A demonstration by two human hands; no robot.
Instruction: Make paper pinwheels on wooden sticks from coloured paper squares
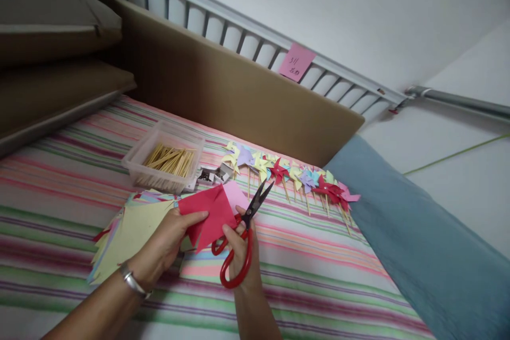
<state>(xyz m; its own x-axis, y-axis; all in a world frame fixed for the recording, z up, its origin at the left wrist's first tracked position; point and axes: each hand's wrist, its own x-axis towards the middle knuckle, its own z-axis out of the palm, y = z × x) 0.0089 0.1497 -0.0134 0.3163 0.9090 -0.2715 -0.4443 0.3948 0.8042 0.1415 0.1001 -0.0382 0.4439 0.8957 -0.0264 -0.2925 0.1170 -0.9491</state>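
Observation:
My left hand [169, 241] pinches a folded red paper sheet [209, 215] by its lower left edge, a metal bracelet on its wrist. My right hand [241, 252] grips red-handled scissors [239, 234] through the loops, the dark blades parted and pointing up right, just past the red paper's right corner. Under my left hand lies a fanned stack of coloured paper squares [127, 231], mostly pale yellow on top. A pink sheet [235, 194] peeks out behind the red one.
A clear plastic tub of wooden sticks [165, 162] stands on the striped bed cover [319, 271]. A row of finished paper pinwheels [290, 175] lies beyond the scissors. Small metal pieces [211, 175] lie beside the tub. Cardboard panel [223, 90], railing with a pink note [296, 62], blue cloth [418, 244] at right.

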